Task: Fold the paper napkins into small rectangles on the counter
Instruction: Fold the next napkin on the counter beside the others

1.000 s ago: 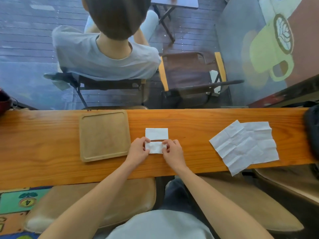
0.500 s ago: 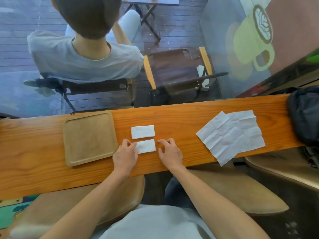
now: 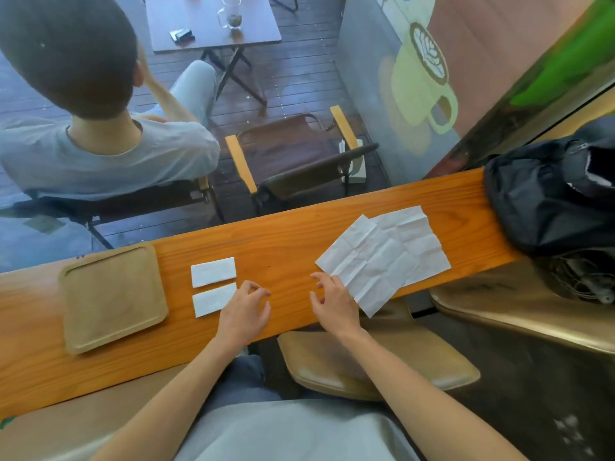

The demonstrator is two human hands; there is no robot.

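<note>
Stool: a tan cushioned seat (image 3: pixel 376 367) sits below the near edge of the bench, under the right forearm.
Left hand: the left hand (image 3: pixel 244 312) rests over the near part of the bench (image 3: pixel 283 247), fingers loosely curled with thumb and forefinger close together, gripping nothing; its knuckles lie just beside the right end of the nearer folded napkin.
Right hand: the right hand (image 3: pixel 334 302) hovers with fingers spread apart, empty, fingertips at the near-left corner of the unfolded napkins.
Nearer folded napkin: a small white rectangle (image 3: pixel 213 300) lies flat near the front edge of the bench.
Farther folded napkin: a second small white rectangle (image 3: pixel 213 272) lies just behind the first, parallel to it, with a thin strip of wood between them.
Unfolded napkins: creased white sheets (image 3: pixel 384 257) lie open and overlapping to the right, one corner hanging past the front edge of the bench.
Tray: a square wooden tray (image 3: pixel 113 296) sits left of the folded napkins, apart from them.
Bag: a black bag (image 3: pixel 545 197) rests on the far right end of the bench.
Beyond the bench: a person in a grey shirt (image 3: pixel 100 154) sits with their back turned, beside an empty brown chair (image 3: pixel 293 154); farther off stands a small table (image 3: pixel 209 21) with a glass cup (image 3: pixel 231 13).
</note>
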